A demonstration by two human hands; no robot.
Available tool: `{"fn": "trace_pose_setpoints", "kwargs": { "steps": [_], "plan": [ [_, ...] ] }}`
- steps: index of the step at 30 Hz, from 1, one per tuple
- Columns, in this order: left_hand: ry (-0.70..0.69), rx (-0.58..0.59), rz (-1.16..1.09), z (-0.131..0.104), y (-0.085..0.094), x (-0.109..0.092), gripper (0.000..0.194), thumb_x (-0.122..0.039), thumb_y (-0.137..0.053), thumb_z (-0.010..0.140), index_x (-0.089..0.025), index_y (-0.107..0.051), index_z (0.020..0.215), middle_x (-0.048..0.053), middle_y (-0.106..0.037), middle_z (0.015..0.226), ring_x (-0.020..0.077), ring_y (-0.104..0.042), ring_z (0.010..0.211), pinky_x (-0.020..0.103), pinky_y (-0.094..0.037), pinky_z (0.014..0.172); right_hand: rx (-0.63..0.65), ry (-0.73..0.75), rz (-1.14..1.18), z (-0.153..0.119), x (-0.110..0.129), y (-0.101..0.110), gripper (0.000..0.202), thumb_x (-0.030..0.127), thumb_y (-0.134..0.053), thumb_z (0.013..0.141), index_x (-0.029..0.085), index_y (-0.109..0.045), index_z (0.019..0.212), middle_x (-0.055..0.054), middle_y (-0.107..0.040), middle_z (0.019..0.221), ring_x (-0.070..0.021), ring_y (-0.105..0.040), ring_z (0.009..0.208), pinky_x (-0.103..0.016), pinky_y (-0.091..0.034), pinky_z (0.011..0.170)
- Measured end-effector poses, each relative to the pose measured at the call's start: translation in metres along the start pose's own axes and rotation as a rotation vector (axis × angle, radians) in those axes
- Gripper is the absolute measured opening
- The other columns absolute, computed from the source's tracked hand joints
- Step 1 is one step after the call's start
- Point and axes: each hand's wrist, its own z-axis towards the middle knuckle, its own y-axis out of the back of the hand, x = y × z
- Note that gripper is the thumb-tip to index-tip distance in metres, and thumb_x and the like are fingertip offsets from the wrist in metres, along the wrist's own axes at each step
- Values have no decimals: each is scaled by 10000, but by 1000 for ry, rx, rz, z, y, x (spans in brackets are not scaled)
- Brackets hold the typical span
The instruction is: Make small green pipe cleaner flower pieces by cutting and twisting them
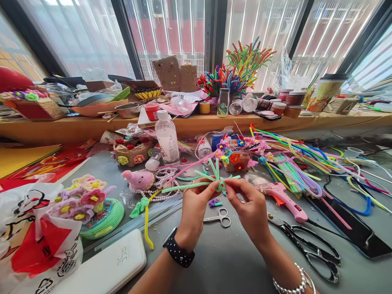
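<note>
Coloured flowers (234,158) crowd a woven basket (227,166) at one o'clock from the hands; at ten, a round basket (130,155) wears yellow and pink blooms (139,158); toward eleven stands a white-capped bottle (168,141). Over the grey table (223,261), left hand (197,206) and right hand (249,204) pinch a pale-green fuzzy-stem piece (219,185) between them. At twelve, a cluttered sill (76,128) fronts windows (171,28).

From our head we look forward and down, left hand (197,207) and right hand (249,208) close, table (225,261) beneath, windows (171,32) ahead beyond.
</note>
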Motion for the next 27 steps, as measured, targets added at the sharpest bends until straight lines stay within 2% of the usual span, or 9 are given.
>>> {"fn": "trace_pose_setpoints", "kwargs": {
  "steps": [6, 12, 17, 19, 22, 27],
  "plan": [
    [73, 62, -5, 3, 5, -2, 134, -216, -671, 591, -138, -651, 698, 20, -644, 729, 138, -580, 722, 251, -475, 699, -9, 119, -115, 1, 2, 1, 193, 133, -479, 762, 212, -625, 861, -11, -597, 740, -123, -540, 627, -250, -438, 606],
    [131, 160, -46, 4, 8, -8, 130, -216, -627, 656, -129, -656, 748, 41, -654, 827, 146, -572, 818, 270, -457, 798, -38, 144, -143, 1, 0, 3, 185, 142, -491, 767, 210, -620, 880, -21, -629, 790, -138, -571, 698, -261, -453, 665],
    [124, 129, -27, 4, 8, -10, 156, -217, -616, 666, -115, -646, 781, 57, -662, 806, 171, -587, 826, 303, -462, 801, -92, 79, -111, -1, -1, 2, 196, 182, -532, 750, 217, -575, 939, -13, -646, 790, -140, -594, 696, -265, -478, 661],
    [125, 103, -13, 5, 9, -11, 167, -215, -633, 647, -116, -640, 781, 56, -663, 776, 168, -598, 782, 306, -475, 773, -83, 69, -91, -2, 0, 2, 164, 188, -527, 753, 213, -575, 908, -15, -644, 776, -145, -596, 694, -269, -481, 653],
    [125, 82, 4, 4, 8, -11, 209, -213, -655, 620, -120, -625, 805, 48, -654, 741, 148, -600, 705, 295, -491, 718, -28, 117, -129, 0, 2, 2, 128, 174, -501, 766, 216, -603, 832, -20, -643, 773, -150, -584, 694, -276, -469, 647],
    [120, 68, 23, 4, 9, -12, 221, -216, -649, 629, -121, -595, 822, 33, -640, 683, 128, -598, 658, 268, -492, 679, 14, 184, -169, 1, 1, 3, 166, 150, -489, 770, 221, -612, 856, -21, -631, 778, -148, -575, 688, -281, -460, 659]
  ]
}}
